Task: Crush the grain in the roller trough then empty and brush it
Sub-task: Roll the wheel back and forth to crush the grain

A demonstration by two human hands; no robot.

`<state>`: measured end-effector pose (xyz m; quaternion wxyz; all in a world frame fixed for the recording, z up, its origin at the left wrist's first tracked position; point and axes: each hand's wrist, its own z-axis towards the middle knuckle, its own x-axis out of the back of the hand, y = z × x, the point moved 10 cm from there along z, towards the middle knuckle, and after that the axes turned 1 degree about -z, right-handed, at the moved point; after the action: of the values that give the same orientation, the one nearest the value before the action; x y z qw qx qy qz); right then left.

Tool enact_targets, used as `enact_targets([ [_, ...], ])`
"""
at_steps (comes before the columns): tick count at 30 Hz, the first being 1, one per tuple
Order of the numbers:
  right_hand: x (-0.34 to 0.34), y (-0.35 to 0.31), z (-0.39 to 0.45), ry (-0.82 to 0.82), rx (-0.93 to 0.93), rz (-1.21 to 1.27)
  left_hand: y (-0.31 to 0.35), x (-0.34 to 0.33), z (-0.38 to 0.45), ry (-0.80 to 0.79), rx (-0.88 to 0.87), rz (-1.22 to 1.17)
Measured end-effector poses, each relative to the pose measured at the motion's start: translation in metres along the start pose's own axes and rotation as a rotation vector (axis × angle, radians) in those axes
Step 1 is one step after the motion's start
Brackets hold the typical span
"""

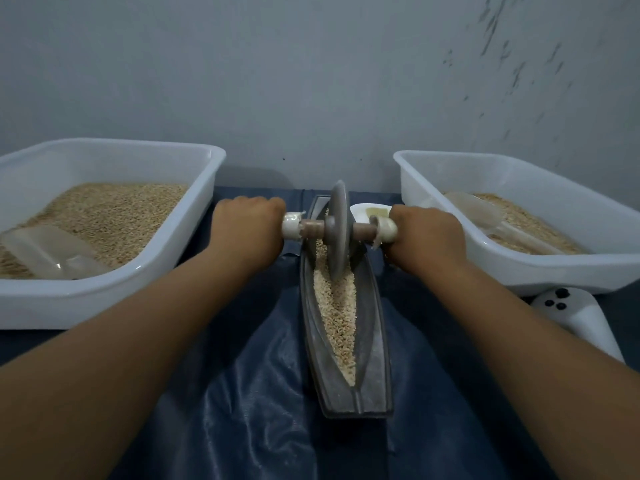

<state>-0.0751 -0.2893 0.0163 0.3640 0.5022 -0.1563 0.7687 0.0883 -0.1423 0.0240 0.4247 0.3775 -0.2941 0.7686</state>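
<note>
The biggest risk, I think, is to the trough [346, 393]. It is long and narrow and lies loose on a smooth blue cloth [242, 410] in the lower middle of the frame, so an uneven push can make it slide or turn. The second risk is the grain [337, 317]: it fills the groove from the near end up to the wheel [337, 233], and a fast roll can throw it over the low walls onto the cloth. A tilted wheel can also climb out of the groove.

Both arms reach forward, almost straight. The left hand [247, 225] is closed around the left end of the axle [360, 230], knuckles up. The right hand [427, 232] grips the right end in the same way. The wheel stands upright in the far half of the trough, in the middle of the frame.
</note>
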Motion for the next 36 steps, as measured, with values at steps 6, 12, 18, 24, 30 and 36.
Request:
enact_targets([
  [6,0.027,-0.005,-0.059,-0.127,0.051,-0.006,0.012,0.036,-0.060,-0.008,-0.025,-0.034],
  [12,0.080,-0.007,-0.105,-0.121,0.091,-0.078,0.014,0.072,-0.104,0.002,-0.096,-0.082],
  [18,0.030,-0.002,-0.074,-0.247,0.005,0.014,0.012,0.043,-0.070,-0.003,-0.064,-0.070],
  [24,0.004,-0.002,0.000,-0.067,-0.005,-0.008,-0.005,-0.002,-0.006,-0.051,0.039,-0.040],
  [30,-0.002,0.003,0.013,-0.009,0.009,-0.043,-0.003,-0.004,0.006,0.025,0.011,-0.010],
  [36,0.014,-0.005,-0.030,-0.113,0.043,-0.009,0.001,0.010,-0.038,-0.074,0.001,-0.073],
])
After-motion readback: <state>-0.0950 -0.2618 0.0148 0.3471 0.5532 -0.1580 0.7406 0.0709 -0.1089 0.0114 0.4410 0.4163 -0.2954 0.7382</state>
